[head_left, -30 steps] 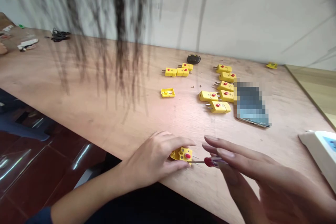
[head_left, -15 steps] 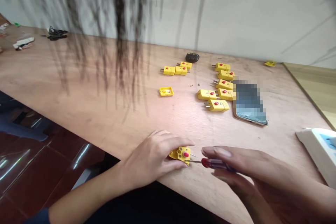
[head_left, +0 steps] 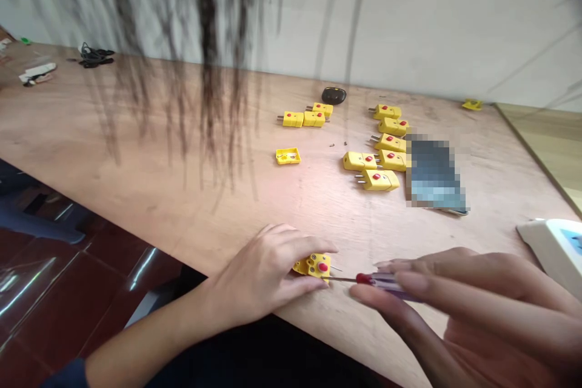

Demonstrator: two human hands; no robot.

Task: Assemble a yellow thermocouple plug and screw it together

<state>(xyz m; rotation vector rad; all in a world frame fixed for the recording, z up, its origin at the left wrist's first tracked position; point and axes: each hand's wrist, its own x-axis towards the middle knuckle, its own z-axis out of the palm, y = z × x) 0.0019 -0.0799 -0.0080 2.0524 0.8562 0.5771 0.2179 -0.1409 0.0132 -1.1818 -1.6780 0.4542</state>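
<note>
My left hand [head_left: 268, 273] pins an opened yellow connector plug [head_left: 313, 265] to the table near its front edge, thumb and fingers on either side. A red piece and metal screws show on the plug's face, and a thin metal pin sticks out to the right. My right hand [head_left: 464, 297] grips the clear purplish handle of a screwdriver [head_left: 382, 282] with a red collar. Its thin shaft lies level, and the tip meets the plug's near right side by my left thumb; the exact contact point is too small to tell.
Several assembled yellow plugs [head_left: 379, 180] lie beyond my hands, beside a phone [head_left: 434, 173]. A yellow shell half [head_left: 288, 156], loose screws [head_left: 339, 144] and a black oval object [head_left: 333, 96] are farther back. A white device [head_left: 555, 254] stands at right. Hair strands hang across the upper view.
My right hand has shifted slightly right, its fingers rolled around the screwdriver handle. My left hand and the plug stay in place.
</note>
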